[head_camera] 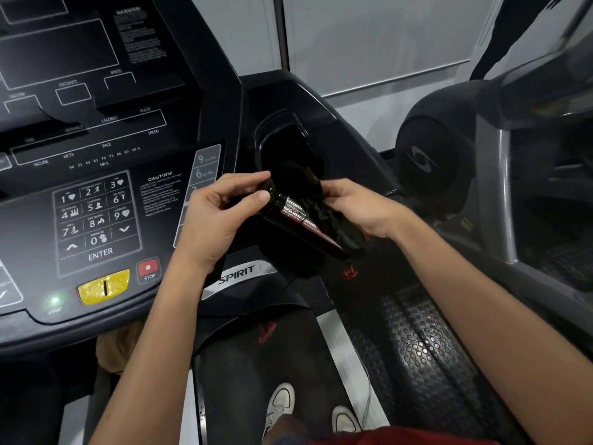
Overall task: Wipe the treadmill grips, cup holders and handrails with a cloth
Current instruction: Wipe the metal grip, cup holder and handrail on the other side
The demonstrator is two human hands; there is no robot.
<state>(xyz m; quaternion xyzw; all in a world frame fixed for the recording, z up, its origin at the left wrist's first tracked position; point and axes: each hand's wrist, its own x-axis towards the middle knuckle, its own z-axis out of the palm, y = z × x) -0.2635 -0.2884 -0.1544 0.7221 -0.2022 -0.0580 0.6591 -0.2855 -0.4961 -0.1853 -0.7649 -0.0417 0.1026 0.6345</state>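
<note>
Left of the left hand lies the console keypad [96, 216], with the red stop button [148, 268] below and to the left of that wrist. The left hand [221, 213] is curled, thumb and forefinger pinching a fold of the dark cloth [333, 220] at the upper end of the grip [293, 211]. The grip is a dark bar with a silver band that slants down to the right between the two hands. The cloth is bunched against the grip's right side and seems to hang beneath it too, though black on black makes its edge hard to trace. The right hand [356, 203] has its fingers closed into that bunch, holding it against the grip. Just above both hands sits the cup holder [261, 136], its inside too dark to read. Well to the right of the right hand stands a neighbouring machine [430, 155].
</note>
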